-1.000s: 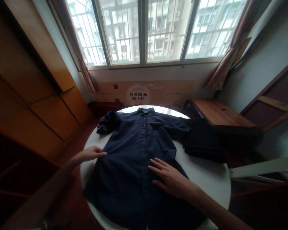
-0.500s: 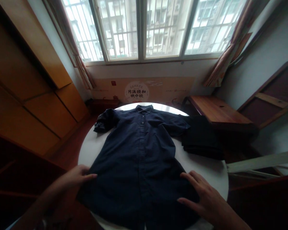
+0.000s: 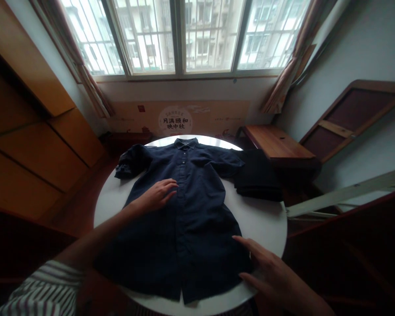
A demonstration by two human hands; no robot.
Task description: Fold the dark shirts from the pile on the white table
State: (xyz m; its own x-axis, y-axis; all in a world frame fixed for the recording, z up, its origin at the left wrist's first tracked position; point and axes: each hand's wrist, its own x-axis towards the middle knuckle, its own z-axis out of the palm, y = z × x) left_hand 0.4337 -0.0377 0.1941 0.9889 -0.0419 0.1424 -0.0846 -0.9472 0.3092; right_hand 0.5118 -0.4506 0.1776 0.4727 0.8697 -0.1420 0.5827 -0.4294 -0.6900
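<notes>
A dark navy button-up shirt (image 3: 197, 219) lies spread face up, collar away from me, on a round white table (image 3: 266, 232). Over the shirt's left chest side, close to the button line, is my left hand (image 3: 158, 193), its fingers stretched out and nothing held. Whether it touches the cloth I cannot tell. By the lower right hem is my right hand (image 3: 266, 263), thumb and fingers apart, the fingertips at the shirt's edge. A dark bunched bundle of cloth (image 3: 127, 164) sits by the left sleeve.
A folded stack of black clothing (image 3: 258, 177) lies on the table's right side, under the right sleeve's end. Beyond it stand a wooden bench (image 3: 279, 142) and a pale slanted bar (image 3: 345, 193). Wooden cabinets (image 3: 36, 162) line the left; a barred window (image 3: 181, 39) is ahead.
My left hand has left the shirt's lower left edge and reached up and inward over its chest. My right hand stays near the right hem. The view has shifted slightly right.
</notes>
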